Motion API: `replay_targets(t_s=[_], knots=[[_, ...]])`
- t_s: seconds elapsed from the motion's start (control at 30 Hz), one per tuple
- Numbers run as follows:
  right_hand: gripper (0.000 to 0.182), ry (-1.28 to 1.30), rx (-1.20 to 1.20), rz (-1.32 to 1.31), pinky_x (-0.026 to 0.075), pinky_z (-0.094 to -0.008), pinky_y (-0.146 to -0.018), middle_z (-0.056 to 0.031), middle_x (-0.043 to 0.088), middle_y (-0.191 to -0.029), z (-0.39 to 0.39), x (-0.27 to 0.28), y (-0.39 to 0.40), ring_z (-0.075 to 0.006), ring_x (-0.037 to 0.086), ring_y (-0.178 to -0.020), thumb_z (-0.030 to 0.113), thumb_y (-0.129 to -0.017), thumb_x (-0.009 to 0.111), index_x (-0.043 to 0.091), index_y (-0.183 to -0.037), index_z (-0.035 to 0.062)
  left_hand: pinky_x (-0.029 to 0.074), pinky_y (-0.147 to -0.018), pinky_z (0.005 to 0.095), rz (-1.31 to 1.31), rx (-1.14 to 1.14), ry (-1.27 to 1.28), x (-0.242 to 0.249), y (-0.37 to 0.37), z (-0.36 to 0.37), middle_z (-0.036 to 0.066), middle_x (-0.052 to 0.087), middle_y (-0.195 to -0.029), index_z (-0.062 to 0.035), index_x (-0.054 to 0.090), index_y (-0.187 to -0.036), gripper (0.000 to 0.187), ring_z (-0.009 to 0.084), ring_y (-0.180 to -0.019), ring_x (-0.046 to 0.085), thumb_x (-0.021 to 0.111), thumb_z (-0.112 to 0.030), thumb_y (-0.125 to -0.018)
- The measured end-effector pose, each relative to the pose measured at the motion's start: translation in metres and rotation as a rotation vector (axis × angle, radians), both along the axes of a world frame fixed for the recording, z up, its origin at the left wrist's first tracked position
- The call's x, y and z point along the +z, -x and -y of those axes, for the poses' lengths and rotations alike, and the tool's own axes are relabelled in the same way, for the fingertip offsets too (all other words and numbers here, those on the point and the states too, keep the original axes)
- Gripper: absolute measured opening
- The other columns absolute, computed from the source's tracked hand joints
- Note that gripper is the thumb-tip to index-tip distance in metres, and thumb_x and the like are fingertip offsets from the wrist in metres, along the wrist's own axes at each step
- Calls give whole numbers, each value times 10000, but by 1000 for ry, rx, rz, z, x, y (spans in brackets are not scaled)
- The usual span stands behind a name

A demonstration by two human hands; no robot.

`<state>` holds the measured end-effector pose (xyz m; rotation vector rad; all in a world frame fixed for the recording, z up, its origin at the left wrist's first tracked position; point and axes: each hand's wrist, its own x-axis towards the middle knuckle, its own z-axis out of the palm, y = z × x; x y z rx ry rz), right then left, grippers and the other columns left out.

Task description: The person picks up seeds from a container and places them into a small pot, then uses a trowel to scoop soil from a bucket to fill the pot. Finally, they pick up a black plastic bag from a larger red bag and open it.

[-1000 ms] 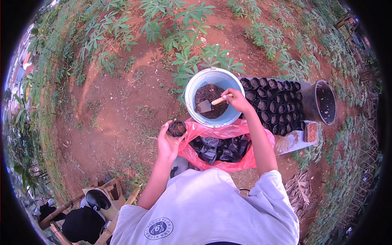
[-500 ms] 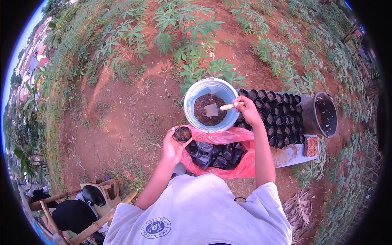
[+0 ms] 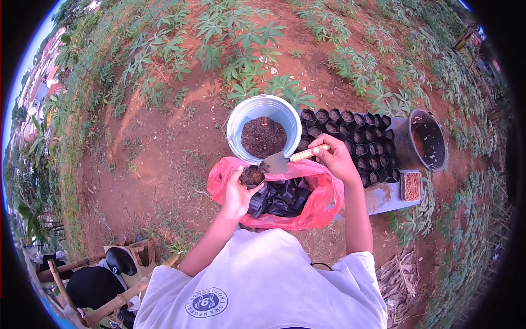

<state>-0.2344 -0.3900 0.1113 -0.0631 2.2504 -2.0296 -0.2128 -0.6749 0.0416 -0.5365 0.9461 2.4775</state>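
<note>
My right hand [image 3: 334,159] grips the trowel [image 3: 298,156], its long axis running leftward, blade tip at the right edge of the pot [image 3: 252,176], which my left hand [image 3: 236,196] holds mouth-up over the pink bag [image 3: 325,194].

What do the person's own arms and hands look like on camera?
The left hand and right hand show no gloves. The forearms are bare below short, loose, whitish sleeves, part of a shirt with a round dark-blue emblem ringed by lettering.
</note>
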Motion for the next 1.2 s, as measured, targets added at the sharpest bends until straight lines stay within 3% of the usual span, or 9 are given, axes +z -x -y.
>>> replay_targets(t_s=[0.13, 0.23, 0.4, 0.53, 0.6, 0.73, 0.8, 1.2], knots=[[53, -103, 15, 7, 418, -236, -634, 12, 572, -751, 0, 6, -15, -57, 490, -701, 56, -888, 640, 626, -920, 17, 457, -970, 549, 18, -19, -13, -6, -10, -14, 63, 606, -1132, -140, 489, -1139, 247, 228, -1097, 595, 533, -298, -954], [65, -200, 34, -59, 455, -270, -676, -28, 618, -784, 3, 15, -20, -89, 547, -734, 45, -878, 638, 619, -912, -7, 474, -961, 514, 20, 14, 40, -1, -18, -25, 98, 636, -1143, -81, 547, -1132, 301, 238, -1082, 616, 509, -327, -963], [78, -380, 115, -160, 481, -302, -719, -110, 640, -842, 12, 41, -27, -180, 628, -797, 37, -860, 634, 608, -912, -15, 471, -959, 509, 20, -11, 28, -2, -25, -34, 98, 629, -1156, -81, 533, -1149, 316, 230, -1094, 608, 509, -339, -968], [98, -413, 171, -207, 490, -326, -726, -130, 628, -883, 18, 54, -30, -232, 644, -815, 31, -840, 633, 602, -922, -12, 470, -955, 506, 8, -18, 19, 0, -28, -36, 97, 624, -1160, -84, 518, -1163, 323, 226, -1108, 600, 504, -345, -974], [151, -446, 243, -247, 498, -361, -737, -145, 620, -928, 23, 62, -30, -295, 645, -841, 30, -822, 632, 589, -961, -8, 473, -952, 502, 6, -5, 8, 3, -30, -35, 96, 625, -1151, -83, 521, -1157, 317, 225, -1104, 601, 505, -342, -974], [132, -532, 254, -363, 492, -342, -681, -127, 603, -859, 36, 71, -30, -273, 627, -778, 35, -821, 651, 604, -934, -14, 484, -941, 495, -11, 9, -21, 0, -27, -30, 92, 627, -1122, -83, 532, -1132, 300, 225, -1093, 605, 509, -336, -973], [186, -586, 314, -341, 492, -411, -735, -156, 599, -918, 41, 76, -28, -352, 617, -867, 38, -803, 643, 561, -965, -4, 488, -938, 497, -4, 26, -27, 0, -25, -28, 93, 629, -1113, -82, 537, -1124, 297, 225, -1089, 606, 509, -336, -973], [166, -584, 214, -390, 488, -387, -719, -146, 583, -895, 67, 83, -1, -341, 613, -839, 13, -806, 653, 578, -952, -10, 497, -931, 526, 30, 48, -30, -3, 6, 11, 96, 621, -1115, -88, 521, -1142, 275, 242, -1075, 615, 507, -306, -975]])
